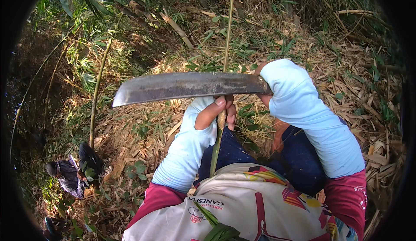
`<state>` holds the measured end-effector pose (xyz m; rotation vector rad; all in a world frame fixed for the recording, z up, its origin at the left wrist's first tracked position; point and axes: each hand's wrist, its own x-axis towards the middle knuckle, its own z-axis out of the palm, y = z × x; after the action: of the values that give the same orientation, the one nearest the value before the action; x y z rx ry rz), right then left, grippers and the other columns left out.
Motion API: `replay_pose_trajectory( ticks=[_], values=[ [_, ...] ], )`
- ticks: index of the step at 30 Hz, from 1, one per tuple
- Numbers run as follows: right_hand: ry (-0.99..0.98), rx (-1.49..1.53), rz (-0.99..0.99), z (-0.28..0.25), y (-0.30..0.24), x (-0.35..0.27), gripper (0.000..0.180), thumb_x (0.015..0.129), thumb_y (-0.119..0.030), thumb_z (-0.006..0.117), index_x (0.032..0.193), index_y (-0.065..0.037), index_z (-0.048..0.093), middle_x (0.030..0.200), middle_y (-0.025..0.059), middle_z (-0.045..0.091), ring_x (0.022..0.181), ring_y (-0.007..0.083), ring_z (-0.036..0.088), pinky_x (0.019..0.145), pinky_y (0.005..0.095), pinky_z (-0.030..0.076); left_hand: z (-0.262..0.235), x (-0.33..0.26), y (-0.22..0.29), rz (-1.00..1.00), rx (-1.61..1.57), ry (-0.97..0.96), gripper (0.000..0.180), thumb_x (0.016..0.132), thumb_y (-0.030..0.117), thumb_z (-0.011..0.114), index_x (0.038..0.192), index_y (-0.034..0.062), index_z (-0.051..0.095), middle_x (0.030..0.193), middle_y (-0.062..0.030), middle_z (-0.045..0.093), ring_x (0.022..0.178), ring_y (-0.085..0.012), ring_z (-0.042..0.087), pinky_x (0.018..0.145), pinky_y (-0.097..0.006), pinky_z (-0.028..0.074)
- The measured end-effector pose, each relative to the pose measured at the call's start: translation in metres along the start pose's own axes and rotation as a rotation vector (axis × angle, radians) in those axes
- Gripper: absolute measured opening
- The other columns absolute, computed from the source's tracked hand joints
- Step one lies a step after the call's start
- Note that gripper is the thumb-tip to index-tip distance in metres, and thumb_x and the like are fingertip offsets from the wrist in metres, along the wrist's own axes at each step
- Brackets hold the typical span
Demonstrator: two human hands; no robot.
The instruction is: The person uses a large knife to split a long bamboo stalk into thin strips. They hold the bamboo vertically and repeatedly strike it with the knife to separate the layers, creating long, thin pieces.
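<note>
My right hand (262,83) is closed round the handle end of a machete (186,86). Its broad, dark, worn blade lies almost level across the view, with the tip toward the left. Just below the blade, my left hand (220,113) grips a thin bamboo stem (228,29) between thumb and fingers. The stem runs from the far ground, passes behind the blade, and comes back toward my waist. Whether the blade touches the stem cannot be told. Pale blue sleeves cover both wrists and much of each hand, so most of my right fingers are hidden.
Dry bamboo leaves (346,106) cover the slope around my bent legs (303,158). At the lower left another person (71,176) sits or crouches. A standing bamboo stalk (97,89) rises at the left, and a broken bamboo piece (177,29) leans at the back. Green undergrowth surrounds this.
</note>
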<state>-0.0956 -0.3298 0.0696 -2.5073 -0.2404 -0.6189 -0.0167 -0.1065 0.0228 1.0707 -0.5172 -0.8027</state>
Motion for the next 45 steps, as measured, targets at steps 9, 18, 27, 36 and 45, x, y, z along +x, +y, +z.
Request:
replay_pose_trajectory(
  ticks=[9,18,27,36,45],
  values=[
    [-0.079,-0.021,-0.140,0.003,-0.017,-0.004,0.029,0.055,-0.007,0.076,0.082,-0.008,0.065,0.073,0.0123,0.063,0.071,0.0352,0.064,0.062,0.0425,0.050,0.016,-0.001,0.011,0.002,0.105,0.056,0.046,0.095,0.026,0.063,0.126,-0.0039,0.046,0.070,-0.0124,0.063,0.050,-0.0167,0.061,0.043,-0.022,0.048],
    [-0.001,-0.075,-0.206,0.003,-0.015,-0.005,0.021,0.060,-0.015,0.072,0.078,-0.011,0.063,0.068,0.0100,0.062,0.067,0.0321,0.064,0.059,0.0423,0.049,0.048,-0.014,0.032,-0.045,0.616,0.194,0.058,0.091,0.020,0.067,0.139,-0.0005,0.042,0.101,-0.0106,0.062,0.082,-0.0158,0.064,0.072,-0.027,0.052],
    [0.015,-0.142,-0.178,0.005,-0.016,-0.006,0.017,0.064,-0.022,0.070,0.078,-0.015,0.064,0.065,0.0046,0.060,0.064,0.0268,0.065,0.060,0.0441,0.045,0.069,-0.027,0.029,0.163,0.627,0.227,0.093,0.081,0.044,0.075,0.146,-0.0044,0.031,0.134,-0.0160,0.050,0.121,-0.0214,0.050,0.107,-0.035,0.034],
    [0.074,-0.153,-0.172,0.012,-0.011,-0.010,0.013,0.069,-0.023,0.067,0.079,-0.016,0.063,0.063,0.0021,0.057,0.063,0.0254,0.063,0.062,0.0458,0.042,0.062,-0.027,0.019,0.236,0.785,0.220,0.074,0.088,0.027,0.071,0.147,0.0026,0.032,0.109,-0.0106,0.065,0.101,-0.0160,0.059,0.089,-0.031,0.046],
    [0.050,-0.264,-0.186,0.007,-0.013,-0.010,0.011,0.073,-0.024,0.064,0.081,-0.016,0.063,0.066,0.0009,0.057,0.065,0.0233,0.063,0.061,0.0438,0.041,0.065,-0.024,0.020,0.246,0.863,0.254,0.071,0.086,0.032,0.073,0.141,0.0013,0.041,0.111,-0.0113,0.065,0.101,-0.0175,0.059,0.090,-0.032,0.046]
  ],
)
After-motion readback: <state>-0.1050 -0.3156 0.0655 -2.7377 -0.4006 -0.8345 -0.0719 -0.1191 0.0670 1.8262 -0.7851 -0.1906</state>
